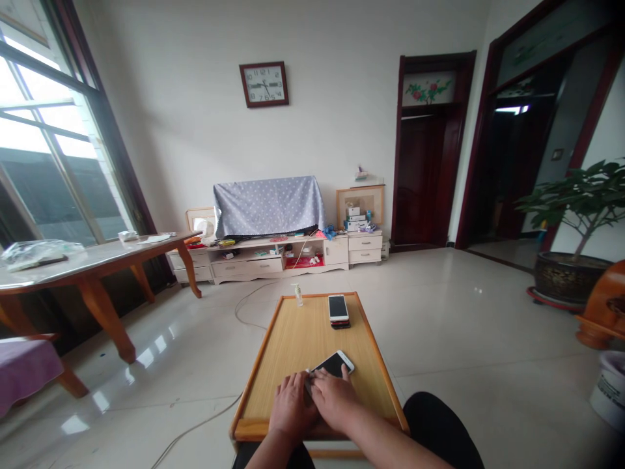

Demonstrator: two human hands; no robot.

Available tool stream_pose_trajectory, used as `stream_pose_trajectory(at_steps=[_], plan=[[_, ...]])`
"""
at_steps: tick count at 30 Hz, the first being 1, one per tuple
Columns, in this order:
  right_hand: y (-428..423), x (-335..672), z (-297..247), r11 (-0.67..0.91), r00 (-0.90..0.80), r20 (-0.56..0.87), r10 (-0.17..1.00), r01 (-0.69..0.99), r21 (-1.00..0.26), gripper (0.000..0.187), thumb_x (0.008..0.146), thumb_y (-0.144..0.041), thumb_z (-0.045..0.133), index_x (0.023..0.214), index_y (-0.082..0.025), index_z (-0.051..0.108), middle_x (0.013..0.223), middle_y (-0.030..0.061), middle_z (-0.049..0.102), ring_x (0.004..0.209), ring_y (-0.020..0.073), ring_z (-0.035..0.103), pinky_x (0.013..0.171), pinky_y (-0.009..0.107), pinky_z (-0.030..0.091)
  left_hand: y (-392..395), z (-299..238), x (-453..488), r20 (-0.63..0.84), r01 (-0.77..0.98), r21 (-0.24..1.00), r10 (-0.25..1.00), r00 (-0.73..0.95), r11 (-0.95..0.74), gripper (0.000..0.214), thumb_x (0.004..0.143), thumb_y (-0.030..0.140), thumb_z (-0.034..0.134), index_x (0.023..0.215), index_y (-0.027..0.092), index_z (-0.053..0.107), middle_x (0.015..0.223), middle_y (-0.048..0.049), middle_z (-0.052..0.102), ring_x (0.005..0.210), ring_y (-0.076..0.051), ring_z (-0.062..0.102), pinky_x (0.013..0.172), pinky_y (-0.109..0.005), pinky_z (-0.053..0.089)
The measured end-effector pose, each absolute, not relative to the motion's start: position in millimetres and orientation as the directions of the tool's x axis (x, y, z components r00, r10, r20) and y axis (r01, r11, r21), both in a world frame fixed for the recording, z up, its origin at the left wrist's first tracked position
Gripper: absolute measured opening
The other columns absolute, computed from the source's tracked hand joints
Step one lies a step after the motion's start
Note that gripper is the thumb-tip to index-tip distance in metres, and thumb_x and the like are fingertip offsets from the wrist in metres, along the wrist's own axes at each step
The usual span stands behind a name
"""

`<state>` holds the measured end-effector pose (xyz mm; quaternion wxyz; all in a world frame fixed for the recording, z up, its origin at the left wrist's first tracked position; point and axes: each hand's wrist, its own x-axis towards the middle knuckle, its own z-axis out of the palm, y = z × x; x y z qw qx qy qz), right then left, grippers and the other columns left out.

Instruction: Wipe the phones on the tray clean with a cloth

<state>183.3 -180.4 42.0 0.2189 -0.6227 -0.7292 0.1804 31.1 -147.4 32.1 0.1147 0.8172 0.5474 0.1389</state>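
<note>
A white smartphone [338, 363] with a dark screen lies aslant near the front of the small wooden table [288, 348]. My left hand [291, 405] is curled at the phone's near left end, its fingers bent over that edge. Across the lower part of the screen rests my right hand [334, 396], fingers bent together and the outermost one sticking out over the glass. Between the two hands shows a bit of something greyish, too small to name. Farther back, another white-framed phone [338, 307] sits on a stack of phones. A clear pump bottle [298, 295] stands at the far left corner.
A cable [195, 426] runs over the floor left of the table. A larger table [97, 255] stands on the left, a low cabinet [336, 252] against the far wall. To the right are a potted plant [569, 277] and a bucket [610, 389]. My knees flank the small table.
</note>
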Motion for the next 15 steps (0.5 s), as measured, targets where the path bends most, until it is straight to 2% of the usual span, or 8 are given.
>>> stream_pose_trajectory(at_steps=[3, 7, 10, 15], plan=[[-170.6, 204.0, 43.2, 0.029, 0.021, 0.095, 0.995, 0.869, -0.494, 0.046, 0.102, -0.032, 0.027, 0.138, -0.035, 0.057, 0.145, 0.0043, 0.057, 0.14, 0.0238, 0.043, 0.119, 0.061, -0.004, -149.9, 36.5, 31.9, 0.09, 0.875, 0.324, 0.933, 0.349, -0.359, 0.051, 0.079, 0.043, 0.058, 0.128, 0.026, 0.055, 0.129, -0.0066, 0.062, 0.12, -0.026, 0.051, 0.103, -0.035, 0.032], [-158.4, 221.9, 43.3, -0.113, 0.162, 0.071, 0.984, 0.887, -0.449, 0.047, 0.101, -0.032, 0.028, 0.135, -0.028, 0.061, 0.146, 0.0087, 0.056, 0.14, 0.0261, 0.043, 0.119, 0.062, -0.002, -152.3, 39.0, 31.9, 0.111, 0.867, 0.331, 0.928, 0.356, -0.373, 0.052, 0.078, 0.038, 0.058, 0.128, 0.026, 0.055, 0.129, -0.0056, 0.062, 0.122, -0.025, 0.051, 0.103, -0.034, 0.031], [-158.2, 213.2, 43.3, -0.097, 0.142, 0.069, 0.987, 0.892, -0.441, 0.046, 0.1, -0.034, 0.031, 0.133, -0.024, 0.063, 0.143, 0.0117, 0.058, 0.139, 0.0277, 0.044, 0.12, 0.059, 0.004, -152.8, 39.7, 31.6, 0.106, 0.873, 0.323, 0.931, 0.35, -0.365, 0.053, 0.078, 0.038, 0.059, 0.129, 0.026, 0.055, 0.129, -0.0057, 0.062, 0.122, -0.025, 0.051, 0.104, -0.034, 0.032], [-164.9, 173.9, 41.7, 0.107, -0.086, 0.066, 0.994, 0.873, -0.476, 0.048, 0.099, -0.03, 0.032, 0.141, -0.03, 0.055, 0.145, 0.0056, 0.057, 0.139, 0.0241, 0.045, 0.122, 0.051, 0.009, -149.9, 36.9, 29.2, 0.048, 0.881, 0.307, 0.93, 0.363, -0.36, 0.055, 0.085, 0.041, 0.053, 0.137, 0.025, 0.049, 0.14, -0.0081, 0.057, 0.129, -0.026, 0.047, 0.105, -0.035, 0.03]])
